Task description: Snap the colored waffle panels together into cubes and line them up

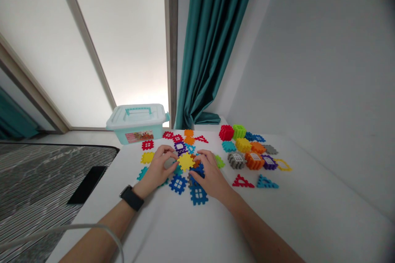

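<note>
One yellow toothed tile sits between two hands: the left hand's nearly closed fingers pinch its nine-o'clock edge; whether the half-curled right hand grips at three o'clock is unclear. Even edge pressure should keep it level.

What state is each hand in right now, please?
Left hand: fingertips at the yellow piece; whether gripping cannot be told.
Right hand: curved beside that piece; grip cannot be told either.

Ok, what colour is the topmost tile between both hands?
The topmost tile is yellow; it shows in the head view.
</note>
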Tool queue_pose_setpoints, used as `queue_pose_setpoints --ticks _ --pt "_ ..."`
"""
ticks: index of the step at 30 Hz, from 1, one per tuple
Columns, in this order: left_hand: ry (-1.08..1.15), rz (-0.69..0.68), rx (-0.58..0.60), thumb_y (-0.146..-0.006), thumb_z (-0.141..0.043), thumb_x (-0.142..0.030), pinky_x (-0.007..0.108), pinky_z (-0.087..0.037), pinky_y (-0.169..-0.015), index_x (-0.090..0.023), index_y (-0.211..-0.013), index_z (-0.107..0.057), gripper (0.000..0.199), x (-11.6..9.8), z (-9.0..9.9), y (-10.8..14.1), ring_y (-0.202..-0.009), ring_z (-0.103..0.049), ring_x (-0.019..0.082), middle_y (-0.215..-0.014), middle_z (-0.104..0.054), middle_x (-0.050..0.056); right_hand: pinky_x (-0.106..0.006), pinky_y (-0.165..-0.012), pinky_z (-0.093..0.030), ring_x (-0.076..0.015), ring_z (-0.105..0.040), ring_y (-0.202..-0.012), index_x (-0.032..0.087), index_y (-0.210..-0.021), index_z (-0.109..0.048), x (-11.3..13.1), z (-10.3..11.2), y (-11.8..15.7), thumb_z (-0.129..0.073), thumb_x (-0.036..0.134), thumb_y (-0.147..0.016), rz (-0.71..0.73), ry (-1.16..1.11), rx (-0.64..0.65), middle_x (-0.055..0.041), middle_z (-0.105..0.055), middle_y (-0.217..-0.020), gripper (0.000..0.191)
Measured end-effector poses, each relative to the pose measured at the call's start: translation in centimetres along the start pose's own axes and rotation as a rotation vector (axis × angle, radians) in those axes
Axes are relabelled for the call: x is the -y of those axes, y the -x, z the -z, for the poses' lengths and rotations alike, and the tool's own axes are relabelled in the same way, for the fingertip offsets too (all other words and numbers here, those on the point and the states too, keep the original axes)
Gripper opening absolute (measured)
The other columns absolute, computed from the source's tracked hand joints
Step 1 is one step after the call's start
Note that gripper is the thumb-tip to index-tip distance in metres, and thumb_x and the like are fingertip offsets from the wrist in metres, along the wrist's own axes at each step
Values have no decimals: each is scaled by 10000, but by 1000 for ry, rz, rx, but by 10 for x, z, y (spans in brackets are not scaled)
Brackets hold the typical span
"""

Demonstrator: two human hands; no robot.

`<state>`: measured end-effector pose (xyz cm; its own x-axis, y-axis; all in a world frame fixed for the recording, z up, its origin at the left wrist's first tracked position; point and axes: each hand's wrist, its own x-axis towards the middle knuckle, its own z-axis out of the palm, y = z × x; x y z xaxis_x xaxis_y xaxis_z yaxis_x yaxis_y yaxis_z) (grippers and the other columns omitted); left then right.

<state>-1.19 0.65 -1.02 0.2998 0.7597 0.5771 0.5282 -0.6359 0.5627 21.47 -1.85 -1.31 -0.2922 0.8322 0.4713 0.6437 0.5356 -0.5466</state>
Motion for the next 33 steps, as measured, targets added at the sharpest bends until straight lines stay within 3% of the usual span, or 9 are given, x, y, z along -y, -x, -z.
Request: queue_pose_setpoints --ticks 8,21,27,33 --pt "-54 -92 61 -941 -577 -232 397 -485 -984 -215 -960 -671 98 0 8 4 -1099 -550 225 -1130 -537 79 -523 -1101 -408 -308 -416 -1338 297 -1350 -488 -3 9 -1 -712 272 -812 22 41 89 -105 -430 -1404 583" --pt "-68 -59 124 -930 -545 -193 408 -471 -1044 -224 -1055 -655 170 -9 7 5 -1168 -553 234 -1231 -525 96 -517 -1134 -381 -297 -415 -1340 255 -1292 -512 2 10 -1 -702 219 -786 45 -7 83 -115 -432 -1388 541" --pt "-107 -115 152 -739 -792 -289 468 -468 -1053 -235 -1178 -586 488 -14 6 6 -1220 -514 293 -1285 -490 116 -499 -1124 -393 -295 -426 -1329 245 -1283 -499 1 9 -1 -710 204 -764 47 -23 65 -120 -426 -1378 562" --pt "-151 -136 154 -722 -798 -264 483 -472 -1039 -235 -1158 -574 491 -10 4 7 -1218 -514 306 -1291 -493 123 -506 -1109 -406 -300 -450 -1301 245 -1262 -499 3 8 0 -706 191 -758 77 -26 58 -121 -450 -1345 548"
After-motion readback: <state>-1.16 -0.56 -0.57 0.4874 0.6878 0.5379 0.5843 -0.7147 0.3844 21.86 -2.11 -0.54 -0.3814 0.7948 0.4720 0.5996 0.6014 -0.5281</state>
